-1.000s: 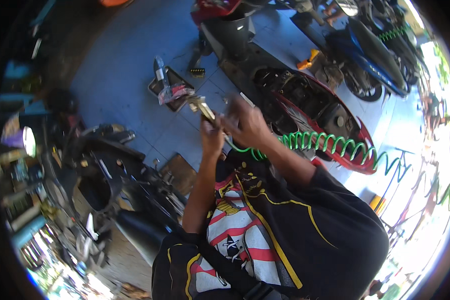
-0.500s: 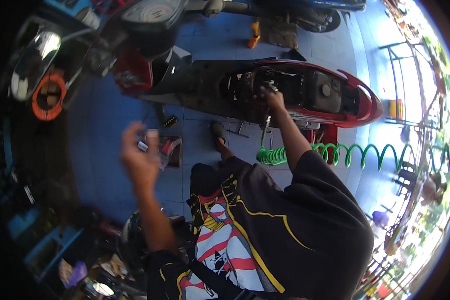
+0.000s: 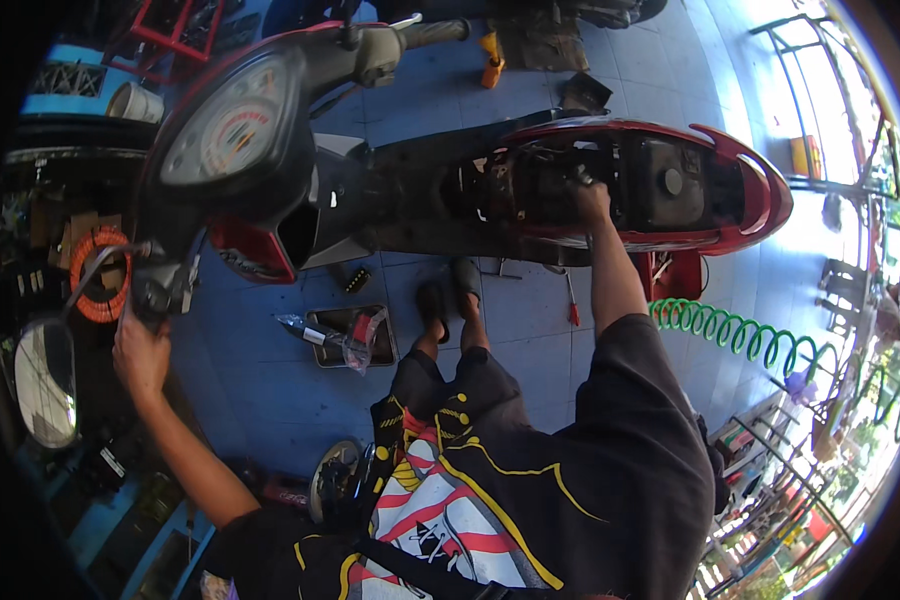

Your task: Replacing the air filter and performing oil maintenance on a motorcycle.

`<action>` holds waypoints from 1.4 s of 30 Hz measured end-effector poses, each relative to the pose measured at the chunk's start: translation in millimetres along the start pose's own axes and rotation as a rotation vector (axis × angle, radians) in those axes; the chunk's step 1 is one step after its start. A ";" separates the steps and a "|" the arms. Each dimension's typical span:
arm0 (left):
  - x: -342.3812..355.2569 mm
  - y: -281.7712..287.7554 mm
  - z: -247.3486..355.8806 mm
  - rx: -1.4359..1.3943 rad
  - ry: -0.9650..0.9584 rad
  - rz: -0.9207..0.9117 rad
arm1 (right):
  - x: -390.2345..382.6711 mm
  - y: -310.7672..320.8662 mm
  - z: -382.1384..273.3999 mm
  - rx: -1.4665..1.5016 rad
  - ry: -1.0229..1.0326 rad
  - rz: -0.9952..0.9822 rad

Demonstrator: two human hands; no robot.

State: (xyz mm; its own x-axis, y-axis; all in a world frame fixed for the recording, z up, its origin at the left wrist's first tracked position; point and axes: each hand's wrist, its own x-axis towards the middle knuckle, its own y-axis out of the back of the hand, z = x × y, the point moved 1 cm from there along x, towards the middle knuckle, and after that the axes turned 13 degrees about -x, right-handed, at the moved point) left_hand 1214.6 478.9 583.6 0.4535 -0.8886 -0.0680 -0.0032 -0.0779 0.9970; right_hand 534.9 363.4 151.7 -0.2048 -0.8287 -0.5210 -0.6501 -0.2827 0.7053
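Observation:
A red and black scooter (image 3: 400, 205) stands across the view, its seat area uncovered. Far left, my left hand (image 3: 142, 355) is closed around the near handlebar grip, just below the switch housing (image 3: 162, 290). My right hand (image 3: 594, 200) reaches into the open body under the seat area. Its fingers are curled together at a dark part; what they hold is hidden. Beside that hand sits the black fuel tank (image 3: 662, 185) with its round cap. The instrument cluster (image 3: 235, 130) and the far handlebar grip (image 3: 435, 33) show at upper left.
On the blue tiled floor (image 3: 510, 370) lie a metal tray (image 3: 382, 350) with plastic-wrapped parts and a red-handled screwdriver (image 3: 573, 312). A green coiled hose (image 3: 730, 330) stretches to the right. One mirror (image 3: 45, 385) juts out at left. A yellow tool (image 3: 491, 62) stands beyond the scooter.
My left hand has gone from above the tray to the near handlebar grip. The handlebar end appears nearer and lower in view. My right hand stays in the scooter body; the green hose has shifted right.

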 end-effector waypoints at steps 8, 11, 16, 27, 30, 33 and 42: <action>0.7 -4.1 -1.5 0.027 0.012 -0.011 | 44.6 28.9 -33.3 0.014 -0.183 0.514; 2.3 -5.8 0.4 0.060 0.090 -0.012 | 38.4 45.8 -36.3 0.025 -0.171 0.437; -2.5 1.8 12.3 0.110 0.166 -0.017 | 34.7 68.3 -9.0 -0.028 -0.175 0.745; 7.5 -14.4 -16.9 0.122 0.141 0.001 | -14.6 197.7 34.5 0.465 -0.187 0.413; 6.4 -11.7 -14.3 0.141 0.158 -0.006 | -28.7 220.0 46.2 0.231 -0.280 0.516; 4.7 -9.5 -13.2 0.149 0.183 -0.027 | -57.7 235.9 64.2 0.374 -0.379 0.648; 8.4 -8.4 -4.2 0.162 0.167 -0.026 | -95.8 280.5 187.6 0.233 -0.636 0.835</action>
State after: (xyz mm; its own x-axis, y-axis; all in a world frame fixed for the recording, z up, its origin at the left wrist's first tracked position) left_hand 1222.1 474.0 574.7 0.5964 -0.7993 -0.0734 -0.1260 -0.1836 0.9749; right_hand 234.9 454.1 309.2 -0.9483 -0.2945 -0.1185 -0.2376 0.4113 0.8800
